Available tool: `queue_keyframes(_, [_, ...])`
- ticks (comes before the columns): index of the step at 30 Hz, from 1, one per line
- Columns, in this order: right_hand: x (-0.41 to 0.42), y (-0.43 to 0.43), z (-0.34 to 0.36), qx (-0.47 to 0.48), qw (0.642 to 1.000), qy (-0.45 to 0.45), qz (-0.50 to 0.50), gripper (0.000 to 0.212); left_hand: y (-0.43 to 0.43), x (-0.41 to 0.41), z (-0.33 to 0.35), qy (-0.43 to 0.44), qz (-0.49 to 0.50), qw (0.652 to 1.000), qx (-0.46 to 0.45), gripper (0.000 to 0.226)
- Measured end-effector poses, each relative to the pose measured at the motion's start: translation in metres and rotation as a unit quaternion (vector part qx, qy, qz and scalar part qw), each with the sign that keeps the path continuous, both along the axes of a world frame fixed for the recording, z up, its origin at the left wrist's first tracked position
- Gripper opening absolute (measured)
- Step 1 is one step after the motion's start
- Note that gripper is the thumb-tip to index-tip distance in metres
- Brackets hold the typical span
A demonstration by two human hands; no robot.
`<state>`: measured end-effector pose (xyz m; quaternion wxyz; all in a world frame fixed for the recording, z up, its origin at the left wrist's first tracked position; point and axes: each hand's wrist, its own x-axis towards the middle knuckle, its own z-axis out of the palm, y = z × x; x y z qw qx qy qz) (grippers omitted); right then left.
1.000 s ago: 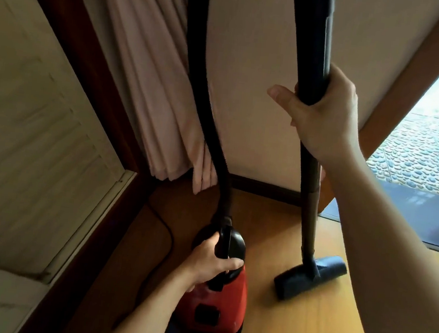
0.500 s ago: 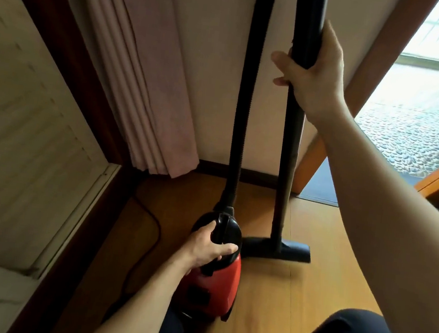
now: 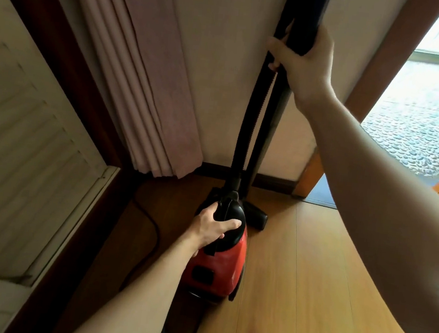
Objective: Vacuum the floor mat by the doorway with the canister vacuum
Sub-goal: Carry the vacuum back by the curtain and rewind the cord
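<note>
A red canister vacuum (image 3: 218,269) with a black top stands on the wooden floor near the wall. My left hand (image 3: 213,226) grips its black carry handle. A ribbed black hose (image 3: 249,131) rises from its front. My right hand (image 3: 303,58) is closed around the upright black wand (image 3: 270,123) high up by the wall. The black floor nozzle (image 3: 256,216) rests on the floor just behind the canister. A dark strip of floor mat (image 3: 321,192) shows through the doorway at the right, mostly hidden by my right arm.
A pink curtain (image 3: 151,83) hangs in the corner left of the hose. A pale louvred panel (image 3: 25,151) in a dark frame fills the left side. A black power cord (image 3: 152,229) loops on the floor. The doorway at right opens onto pebbled paving (image 3: 420,127).
The wand and nozzle have swung left, from right of the canister to just behind it, close to the hose. My left hand stays on the canister handle.
</note>
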<state>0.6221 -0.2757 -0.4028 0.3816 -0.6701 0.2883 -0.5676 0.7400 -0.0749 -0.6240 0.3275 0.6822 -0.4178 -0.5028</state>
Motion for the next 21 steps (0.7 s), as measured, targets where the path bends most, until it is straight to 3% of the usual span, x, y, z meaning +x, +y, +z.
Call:
queue_keyframes(6, [0.011, -0.004, -0.056, 0.076, 0.996, 0.038, -0.014, 0.022, -0.008, -0.004, -0.009, 0.026, 0.045, 0.998, -0.019, 0.072])
queue_keyframes(11, [0.016, -0.011, -0.097, 0.099, 0.995, 0.011, -0.026, 0.023, -0.017, -0.014, -0.032, 0.042, 0.108, 0.992, -0.053, 0.069])
queue_keyframes(16, [0.02, -0.018, -0.154, 0.118, 0.993, 0.002, -0.03, 0.021, -0.025, -0.02, -0.062, -0.017, 0.163, 0.98, -0.116, 0.054])
queue_keyframes(21, [0.03, -0.027, -0.181, 0.132, 0.991, 0.001, -0.036, 0.031, -0.031, -0.022, -0.081, -0.024, 0.192, 0.969, -0.153, 0.049])
